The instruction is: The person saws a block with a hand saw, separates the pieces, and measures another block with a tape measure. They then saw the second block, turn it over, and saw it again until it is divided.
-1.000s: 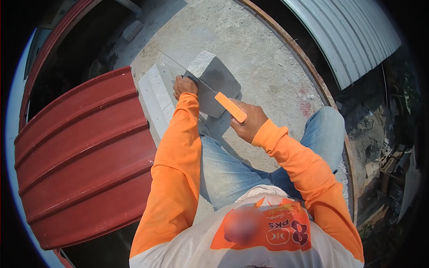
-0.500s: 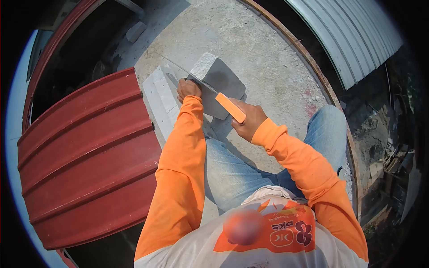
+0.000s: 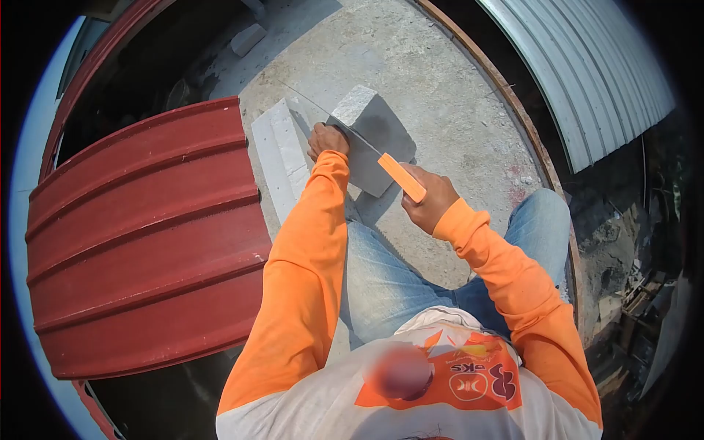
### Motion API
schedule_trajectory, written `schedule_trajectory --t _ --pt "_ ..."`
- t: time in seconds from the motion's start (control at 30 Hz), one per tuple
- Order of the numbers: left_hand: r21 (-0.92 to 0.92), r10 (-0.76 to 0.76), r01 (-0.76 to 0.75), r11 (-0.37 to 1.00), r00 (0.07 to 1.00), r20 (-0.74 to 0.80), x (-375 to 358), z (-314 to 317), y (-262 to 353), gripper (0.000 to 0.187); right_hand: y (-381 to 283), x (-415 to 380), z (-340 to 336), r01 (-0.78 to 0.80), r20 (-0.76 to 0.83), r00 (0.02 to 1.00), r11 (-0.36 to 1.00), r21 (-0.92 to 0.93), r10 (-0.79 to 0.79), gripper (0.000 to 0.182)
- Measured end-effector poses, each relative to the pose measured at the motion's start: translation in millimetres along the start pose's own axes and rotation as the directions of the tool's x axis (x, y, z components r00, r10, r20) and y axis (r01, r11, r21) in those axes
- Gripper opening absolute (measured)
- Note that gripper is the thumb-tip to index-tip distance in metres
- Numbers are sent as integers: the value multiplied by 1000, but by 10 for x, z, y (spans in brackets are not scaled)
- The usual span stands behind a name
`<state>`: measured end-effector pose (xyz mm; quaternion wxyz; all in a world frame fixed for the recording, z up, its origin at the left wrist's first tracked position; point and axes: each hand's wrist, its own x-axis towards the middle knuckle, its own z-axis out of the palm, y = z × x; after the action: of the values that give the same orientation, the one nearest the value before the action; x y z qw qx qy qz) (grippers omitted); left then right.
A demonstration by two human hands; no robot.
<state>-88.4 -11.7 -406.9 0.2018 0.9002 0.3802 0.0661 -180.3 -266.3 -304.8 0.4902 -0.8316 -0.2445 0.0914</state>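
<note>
My right hand point(image 3: 431, 196) is wrapped around the orange handle point(image 3: 402, 177) of a handsaw. Its thin blade point(image 3: 312, 104) runs up and left across the near left part of a light grey block point(image 3: 380, 139). Close beside the blade, my left hand point(image 3: 328, 141) has its fingers curled on the block, which sits tilted toward me. The left fingertips are partly hidden, and so is the blade's lower edge. Left of that hand lie further pale blocks point(image 3: 277, 150), side by side.
A red ribbed metal sheet point(image 3: 147, 227) lies on the left. The rough concrete slab point(image 3: 455, 110) ends at a brown rim point(image 3: 506, 88) on the right. Beyond it are a grey corrugated sheet point(image 3: 587, 81) and scattered debris. Another block point(image 3: 248, 39) lies at the far left.
The whole view has shifted, so the block and hands appear further right. Relative to the block, my right hand has drawn the saw slightly back. My left hand stays on the block.
</note>
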Motion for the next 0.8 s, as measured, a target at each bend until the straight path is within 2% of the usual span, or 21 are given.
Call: schedule_trajectory --t 0.07,0.13,0.17,0.2,0.23,0.27,0.33,0.4,0.47,0.5,0.53,0.57,0.63,0.67,0.7,0.73,0.8 --pt "25 7 -7 1000 1000 19 -63 -25 31 31 -21 -63 -29 -64 52 997 995 73 61 52" --pt "146 26 -40 989 995 97 -56 -138 159 34 4 -90 54 -17 37 999 998 62 15 53" --pt "127 12 -23 992 996 88 0 -131 173 34 21 -86 68 1 17 1000 998 63 -2 54" --pt "148 18 -34 988 994 110 76 -90 157 34 16 -63 17 -44 110 993 998 38 40 58" --pt "168 25 -48 985 990 136 115 -38 117 33 40 -57 31 -38 129 991 999 19 35 58" --pt "45 8 -11 999 998 55 93 2 80 29 59 -56 73 -8 92 996 999 35 5 57" --pt "34 0 -1 999 1000 28 151 51 30 27 107 -102 48 30 73 997 999 29 -32 57" --pt "27 11 -10 1000 1000 -24 222 87 -15 24 16 -350 -40 -55 95 994 995 82 47 59" --pt "25 -5 5 1000 1000 -7 315 44 15 23 -153 -901 -388 -174 183 971 980 102 153 61" --pt "41 3 -3 999 1000 10 332 80 3 22 -138 -1180 -533 -8 107 994 1000 -18 9 64" --pt "61 38 -36 997 999 -27 346 148 -9 21 -231 -1413 -715 -217 208 956 976 25 207 65" --pt "51 17 -15 999 999 -28 313 146 10 21 -224 -1376 -729 -211 226 953 977 11 203 65" --pt "112 119 -118 987 993 -6 197 68 17 21 -301 -1409 -605 -49 124 991 996 -78 58 72" --pt "114 107 -110 987 994 31 221 109 -28 22 -254 -1154 -482 -202 172 966 979 30 194 69" --pt "114 118 -121 986 993 31 151 63 20 22 -113 -777 -265 -135 115 985 989 58 128 64" --pt "104 127 -127 986 992 6 -22 -5 65 23 -8 -366 -3 37 -9 999 999 12 -37 53" --pt "75 164 -158 985 984 -75 -116 16 -1 23 -41 196 286 68 -23 997 998 10 -68 52"
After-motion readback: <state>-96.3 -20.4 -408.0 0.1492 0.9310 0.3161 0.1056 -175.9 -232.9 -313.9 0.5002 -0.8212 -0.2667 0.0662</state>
